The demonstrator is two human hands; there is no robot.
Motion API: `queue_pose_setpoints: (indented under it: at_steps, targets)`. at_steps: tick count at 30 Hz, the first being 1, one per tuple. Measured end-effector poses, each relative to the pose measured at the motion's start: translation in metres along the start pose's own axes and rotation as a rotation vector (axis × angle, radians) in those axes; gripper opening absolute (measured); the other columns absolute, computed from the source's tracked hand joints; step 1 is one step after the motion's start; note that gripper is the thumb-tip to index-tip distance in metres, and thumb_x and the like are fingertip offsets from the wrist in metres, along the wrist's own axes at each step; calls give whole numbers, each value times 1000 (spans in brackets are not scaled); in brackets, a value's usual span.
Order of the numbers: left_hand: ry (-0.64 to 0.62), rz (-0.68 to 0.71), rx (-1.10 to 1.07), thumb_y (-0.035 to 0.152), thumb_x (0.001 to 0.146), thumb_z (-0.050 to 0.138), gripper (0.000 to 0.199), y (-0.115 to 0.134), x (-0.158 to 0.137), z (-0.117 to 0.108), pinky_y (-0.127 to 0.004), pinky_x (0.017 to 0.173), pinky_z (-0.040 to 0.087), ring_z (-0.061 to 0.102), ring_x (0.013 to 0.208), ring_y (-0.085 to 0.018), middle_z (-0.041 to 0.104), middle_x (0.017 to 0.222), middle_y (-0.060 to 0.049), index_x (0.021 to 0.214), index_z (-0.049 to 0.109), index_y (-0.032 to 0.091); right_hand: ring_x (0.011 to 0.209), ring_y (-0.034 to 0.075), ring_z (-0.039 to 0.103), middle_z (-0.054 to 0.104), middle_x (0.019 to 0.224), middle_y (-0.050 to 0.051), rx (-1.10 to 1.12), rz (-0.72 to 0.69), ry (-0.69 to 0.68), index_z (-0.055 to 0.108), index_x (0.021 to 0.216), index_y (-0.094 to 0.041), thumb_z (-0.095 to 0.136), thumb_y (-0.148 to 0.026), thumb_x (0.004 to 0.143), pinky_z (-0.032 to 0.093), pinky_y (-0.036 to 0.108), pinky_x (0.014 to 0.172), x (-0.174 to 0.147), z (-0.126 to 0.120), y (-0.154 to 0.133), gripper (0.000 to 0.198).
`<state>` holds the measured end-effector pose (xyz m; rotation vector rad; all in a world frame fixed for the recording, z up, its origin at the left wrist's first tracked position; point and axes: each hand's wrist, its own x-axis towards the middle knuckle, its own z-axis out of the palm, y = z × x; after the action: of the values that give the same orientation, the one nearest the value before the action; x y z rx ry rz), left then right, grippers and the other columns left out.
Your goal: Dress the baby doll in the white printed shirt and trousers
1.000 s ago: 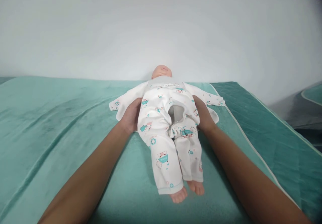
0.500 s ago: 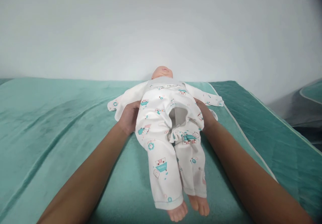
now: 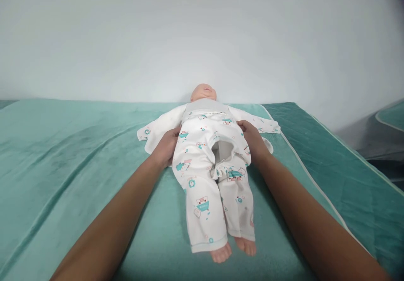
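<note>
A baby doll (image 3: 202,91) lies on its back, head at the far end and bare feet (image 3: 221,253) toward me. It wears a white top (image 3: 202,105) with sleeves spread out and white printed pants (image 3: 205,205) with an open crotch. At the left side of the waist, my left hand (image 3: 168,143) is closed on the pants, its fingertips partly hidden by the cloth. Opposite it, my right hand (image 3: 253,140) grips the pants' other side, thumb and fingers curled at the waistband. The pants reach up over the top's lower part.
Under the doll a light green cloth (image 3: 78,180) with a long fold at left covers the surface. A darker green quilted cover (image 3: 334,167) shows at right. Behind stands a pale wall (image 3: 202,37). Another green-covered surface (image 3: 391,115) is partly visible at the right edge.
Both hands have moved slightly up toward the waistband, and the right hand shows more. The doll's legs and feet sit a little farther from me, with the pant hems higher in view.
</note>
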<state>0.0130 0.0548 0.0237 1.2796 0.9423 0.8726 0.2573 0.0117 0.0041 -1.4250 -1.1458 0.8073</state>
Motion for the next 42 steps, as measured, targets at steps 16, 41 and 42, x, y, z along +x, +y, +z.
queue_pose_setpoints:
  at_steps: [16, 41, 42]
  targets:
    - [86, 300, 359, 29, 78, 57, 37, 1, 5, -5, -43, 102, 44, 60, 116, -30, 68, 124, -7, 112, 67, 21, 76, 20, 62, 70, 81, 0, 190, -42, -64, 64, 76, -22, 72, -35, 62, 49, 31, 70, 6, 8, 0, 20]
    - [254, 570, 530, 22, 83, 52, 41, -7, 32, -13, -41, 106, 45, 61, 116, -25, 68, 127, -5, 121, 67, 23, 95, 24, 62, 70, 102, 7, -430, -589, 131, 66, 101, -24, 46, -25, 85, 48, 39, 84, 18, 4, 6, 26]
    - [234, 546, 514, 23, 83, 51, 40, -6, 33, -14, -42, 106, 45, 62, 116, -25, 68, 126, -5, 119, 68, 23, 93, 24, 62, 71, 101, 7, -413, -555, 121, 68, 99, -24, 46, -27, 87, 48, 38, 82, 20, 3, 5, 25]
